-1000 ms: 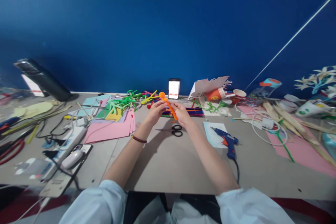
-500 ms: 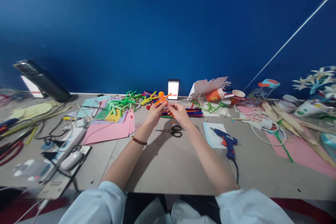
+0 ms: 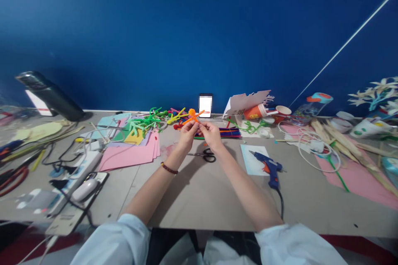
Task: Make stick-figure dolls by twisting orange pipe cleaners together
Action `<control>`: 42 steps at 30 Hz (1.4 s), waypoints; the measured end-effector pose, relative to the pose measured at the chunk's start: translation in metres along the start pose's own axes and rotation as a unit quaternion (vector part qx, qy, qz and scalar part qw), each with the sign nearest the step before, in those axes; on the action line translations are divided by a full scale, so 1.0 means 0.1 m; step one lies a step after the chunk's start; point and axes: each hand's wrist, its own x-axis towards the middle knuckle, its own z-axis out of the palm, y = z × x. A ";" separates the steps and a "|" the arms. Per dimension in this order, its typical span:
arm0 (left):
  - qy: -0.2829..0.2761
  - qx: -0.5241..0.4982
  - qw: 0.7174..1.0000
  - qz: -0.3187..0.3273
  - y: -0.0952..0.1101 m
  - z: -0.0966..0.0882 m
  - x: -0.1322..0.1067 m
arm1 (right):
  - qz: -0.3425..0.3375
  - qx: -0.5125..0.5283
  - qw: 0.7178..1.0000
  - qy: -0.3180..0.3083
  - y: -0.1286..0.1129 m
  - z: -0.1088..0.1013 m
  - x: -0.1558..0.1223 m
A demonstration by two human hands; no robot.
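Above the middle of the table, my left hand [image 3: 188, 136] and my right hand [image 3: 212, 134] meet with fingertips pinched together. Between them is an orange pipe-cleaner figure [image 3: 192, 114] with a round top and thin arms sticking out; its lower part is hidden by my fingers. Both hands are closed on it. Black-handled scissors [image 3: 209, 155] lie on the table just below my right hand, their blades partly covered by my left wrist. Behind my hands lies a bundle of dark pipe cleaners [image 3: 230, 133]. A lit phone [image 3: 205, 105] leans against the wall beyond.
Green pipe-cleaner shapes [image 3: 152, 120] and pink paper sheets [image 3: 130, 156] lie to the left. At right, a blue glue gun [image 3: 271, 166] rests partly on light-blue paper [image 3: 252, 153], its cord trailing off the front edge. A power strip [image 3: 74, 180] and dark bottle [image 3: 51, 95] stand far left.
My hands have drawn closer together around the orange figure. My left wrist has shifted a little to the right, covering more of the scissors' blades.
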 end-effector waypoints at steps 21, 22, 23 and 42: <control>0.026 -0.050 0.998 -0.014 0.01 -0.06 0.07 | -0.008 -0.110 0.993 -0.043 -0.05 -0.03 -0.02; 0.032 -0.050 0.998 -0.014 -0.01 -0.06 0.07 | -0.024 -0.122 0.992 -0.036 -0.03 -0.03 -0.03; 0.038 -0.052 0.998 -0.011 -0.03 -0.06 0.06 | -0.040 -0.130 0.990 -0.028 -0.01 -0.03 -0.03; 0.018 -0.026 1.000 0.002 0.05 -0.03 0.02 | 0.025 -0.027 0.999 -0.033 -0.15 0.01 -0.06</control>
